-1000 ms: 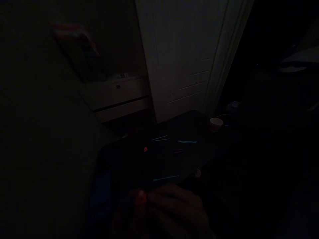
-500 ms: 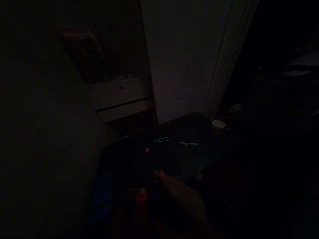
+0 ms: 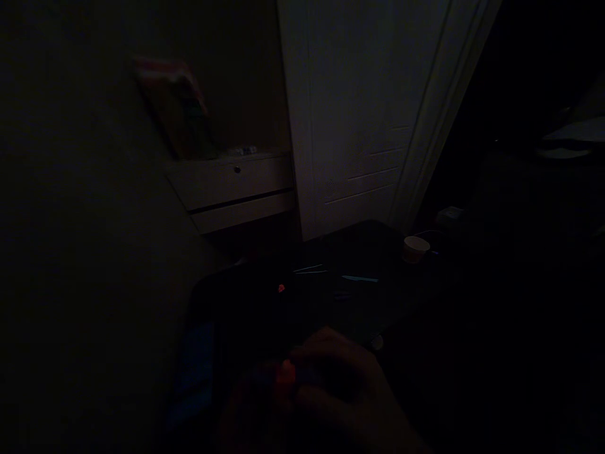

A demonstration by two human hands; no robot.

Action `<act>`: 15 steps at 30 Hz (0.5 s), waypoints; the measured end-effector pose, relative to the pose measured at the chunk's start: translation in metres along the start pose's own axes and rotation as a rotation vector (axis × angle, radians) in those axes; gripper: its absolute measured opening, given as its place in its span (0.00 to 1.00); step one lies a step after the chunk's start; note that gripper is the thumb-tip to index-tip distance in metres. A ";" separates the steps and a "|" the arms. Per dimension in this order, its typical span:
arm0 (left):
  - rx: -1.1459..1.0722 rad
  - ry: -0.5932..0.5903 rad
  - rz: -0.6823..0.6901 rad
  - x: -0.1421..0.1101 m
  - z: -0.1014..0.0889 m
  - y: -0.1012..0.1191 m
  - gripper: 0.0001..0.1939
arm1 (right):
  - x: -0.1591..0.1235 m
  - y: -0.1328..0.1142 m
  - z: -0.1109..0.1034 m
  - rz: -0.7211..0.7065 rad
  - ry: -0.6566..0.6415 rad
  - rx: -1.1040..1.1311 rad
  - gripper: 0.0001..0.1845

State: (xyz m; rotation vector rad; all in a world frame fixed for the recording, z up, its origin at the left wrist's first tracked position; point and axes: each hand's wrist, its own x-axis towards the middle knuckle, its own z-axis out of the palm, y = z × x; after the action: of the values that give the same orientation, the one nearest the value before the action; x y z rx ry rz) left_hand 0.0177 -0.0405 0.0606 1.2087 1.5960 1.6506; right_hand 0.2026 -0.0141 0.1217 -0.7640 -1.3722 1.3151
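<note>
The room is very dark. A small orange-red lump (image 3: 285, 373) is held low in the middle of the head view, in the fingers of my left hand (image 3: 255, 403), which shows only faintly. My right hand (image 3: 350, 378) is bent in from the right, its thumb and forefinger closed about the lump's right side. Its exact material I cannot make out. Beyond my hands, on the dark table (image 3: 265, 315), lie a second small orange-red piece (image 3: 281, 288), two thin sticks (image 3: 309, 269), a light blue plastic knife (image 3: 360, 279) and a small dark object (image 3: 341, 296).
A pale cup (image 3: 416, 250) stands at the table's far right. At the left lies a dark blue rectangle (image 3: 193, 372), perhaps a screen. Behind the table are a white door (image 3: 354, 113) and a drawer unit (image 3: 236, 186). A wall (image 3: 94, 221) rises on the left.
My right hand has moved from straight, raised fingers to a bent grip at the orange-red lump. The lump has shifted slightly right, and the view has tilted a little.
</note>
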 end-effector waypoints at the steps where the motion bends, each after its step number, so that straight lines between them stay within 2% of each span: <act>1: -0.010 -0.008 -0.002 0.002 0.000 0.002 0.24 | 0.000 0.000 0.000 -0.002 0.003 0.008 0.15; 6: -0.061 -0.056 0.014 -0.002 0.001 0.011 0.27 | 0.003 -0.002 -0.001 -0.093 0.053 -0.058 0.05; 8: -0.065 -0.116 0.053 0.000 -0.005 0.013 0.20 | 0.003 -0.003 -0.002 -0.130 0.071 -0.103 0.04; 9: -0.075 -0.169 0.082 0.002 -0.010 0.012 0.21 | 0.003 -0.003 -0.003 -0.142 0.075 -0.123 0.04; 10: -0.064 -0.158 0.125 0.006 -0.015 0.012 0.22 | 0.003 -0.003 -0.004 -0.156 0.077 -0.141 0.04; 12: 0.007 -0.182 0.181 0.011 -0.024 0.009 0.18 | 0.003 -0.003 -0.005 -0.173 0.077 -0.175 0.04; 15: 0.167 -0.147 0.290 0.011 -0.030 0.008 0.13 | 0.003 -0.003 -0.006 -0.212 0.069 -0.170 0.04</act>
State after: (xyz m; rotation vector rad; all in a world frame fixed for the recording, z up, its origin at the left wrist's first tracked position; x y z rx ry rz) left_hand -0.0119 -0.0472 0.0735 1.6747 1.5484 1.5771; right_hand 0.2086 -0.0101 0.1243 -0.7476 -1.4792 1.0082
